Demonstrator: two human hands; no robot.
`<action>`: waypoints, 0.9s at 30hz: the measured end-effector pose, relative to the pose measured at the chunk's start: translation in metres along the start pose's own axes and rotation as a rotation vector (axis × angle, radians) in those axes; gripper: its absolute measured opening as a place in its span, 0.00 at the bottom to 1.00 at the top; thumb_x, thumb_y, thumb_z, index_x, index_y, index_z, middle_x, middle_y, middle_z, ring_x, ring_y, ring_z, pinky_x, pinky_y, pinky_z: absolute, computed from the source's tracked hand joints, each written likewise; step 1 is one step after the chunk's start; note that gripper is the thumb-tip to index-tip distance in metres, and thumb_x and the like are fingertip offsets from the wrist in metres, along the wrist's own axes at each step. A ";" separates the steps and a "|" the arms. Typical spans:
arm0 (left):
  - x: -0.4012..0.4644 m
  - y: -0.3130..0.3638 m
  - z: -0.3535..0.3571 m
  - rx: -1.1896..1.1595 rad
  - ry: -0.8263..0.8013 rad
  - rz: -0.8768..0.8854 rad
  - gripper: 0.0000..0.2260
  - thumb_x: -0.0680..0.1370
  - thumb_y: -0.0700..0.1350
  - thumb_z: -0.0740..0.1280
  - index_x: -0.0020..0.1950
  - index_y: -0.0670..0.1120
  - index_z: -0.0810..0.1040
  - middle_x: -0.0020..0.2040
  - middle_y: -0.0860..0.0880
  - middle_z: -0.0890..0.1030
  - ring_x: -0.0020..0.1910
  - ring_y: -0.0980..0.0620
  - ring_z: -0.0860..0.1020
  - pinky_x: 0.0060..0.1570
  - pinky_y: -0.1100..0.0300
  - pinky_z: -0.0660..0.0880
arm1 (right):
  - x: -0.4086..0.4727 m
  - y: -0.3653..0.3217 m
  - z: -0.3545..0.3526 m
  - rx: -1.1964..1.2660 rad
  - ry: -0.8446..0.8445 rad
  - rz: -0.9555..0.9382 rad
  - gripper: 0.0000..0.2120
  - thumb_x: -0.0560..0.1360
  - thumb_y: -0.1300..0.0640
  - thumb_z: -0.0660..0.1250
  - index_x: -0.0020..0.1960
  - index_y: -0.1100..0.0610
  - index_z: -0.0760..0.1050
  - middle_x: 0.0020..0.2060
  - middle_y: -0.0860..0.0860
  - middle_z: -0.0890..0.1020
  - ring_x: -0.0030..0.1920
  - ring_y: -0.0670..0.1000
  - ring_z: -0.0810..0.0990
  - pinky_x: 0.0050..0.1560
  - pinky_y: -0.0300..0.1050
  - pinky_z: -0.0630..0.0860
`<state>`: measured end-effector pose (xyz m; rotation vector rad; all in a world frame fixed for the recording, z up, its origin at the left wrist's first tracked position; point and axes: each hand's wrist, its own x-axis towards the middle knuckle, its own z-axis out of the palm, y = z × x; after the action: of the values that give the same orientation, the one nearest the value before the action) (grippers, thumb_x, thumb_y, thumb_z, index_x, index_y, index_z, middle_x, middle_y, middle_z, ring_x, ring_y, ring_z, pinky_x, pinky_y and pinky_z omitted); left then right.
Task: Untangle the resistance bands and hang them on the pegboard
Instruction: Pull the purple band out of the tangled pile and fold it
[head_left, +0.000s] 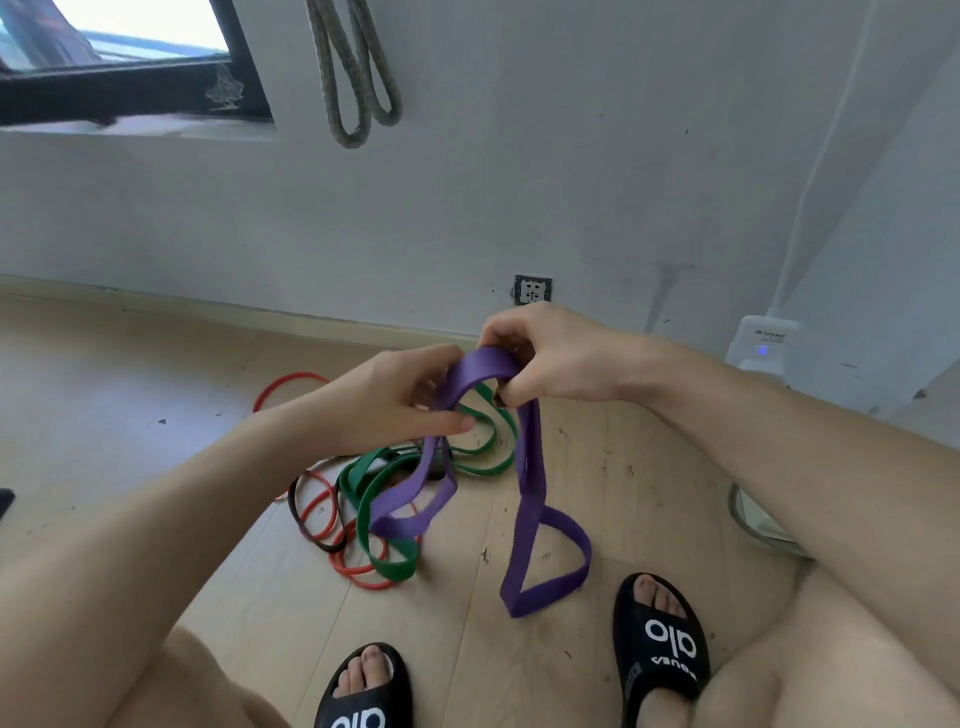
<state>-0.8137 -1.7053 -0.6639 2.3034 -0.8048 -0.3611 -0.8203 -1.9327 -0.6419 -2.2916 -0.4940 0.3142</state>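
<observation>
While both hands, left hand (395, 400) & right hand (540, 358), are pinching the purple band (524, 499) above the floor tangle (374, 499), you're handling soft, stretchy, light rubber, so grip near its top fold.

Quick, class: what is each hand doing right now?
Left hand: pinches the wide purple rubber resistance band.
Right hand: grips the same band at its top loop.
</observation>
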 end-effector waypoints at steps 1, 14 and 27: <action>0.001 0.002 0.002 -0.004 0.007 0.018 0.14 0.73 0.56 0.75 0.53 0.52 0.77 0.45 0.51 0.83 0.45 0.48 0.83 0.51 0.42 0.80 | 0.000 0.001 0.000 -0.014 0.001 0.000 0.16 0.65 0.66 0.75 0.43 0.47 0.77 0.39 0.50 0.82 0.37 0.48 0.77 0.41 0.47 0.75; -0.003 0.009 -0.018 -0.381 0.099 -0.014 0.09 0.73 0.44 0.71 0.52 0.44 0.82 0.42 0.48 0.84 0.44 0.47 0.83 0.52 0.51 0.81 | -0.008 0.025 0.000 -0.039 -0.105 0.158 0.16 0.71 0.58 0.78 0.53 0.48 0.74 0.47 0.48 0.81 0.48 0.48 0.81 0.46 0.43 0.78; 0.000 -0.005 -0.002 -0.146 -0.025 -0.008 0.09 0.76 0.42 0.76 0.52 0.49 0.78 0.46 0.53 0.84 0.47 0.51 0.84 0.56 0.46 0.81 | -0.011 -0.009 -0.010 0.118 -0.010 0.027 0.12 0.68 0.66 0.75 0.48 0.57 0.78 0.43 0.59 0.84 0.37 0.49 0.80 0.38 0.46 0.75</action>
<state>-0.8102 -1.7011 -0.6655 2.1707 -0.7558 -0.4391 -0.8286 -1.9380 -0.6280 -2.1844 -0.4381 0.3588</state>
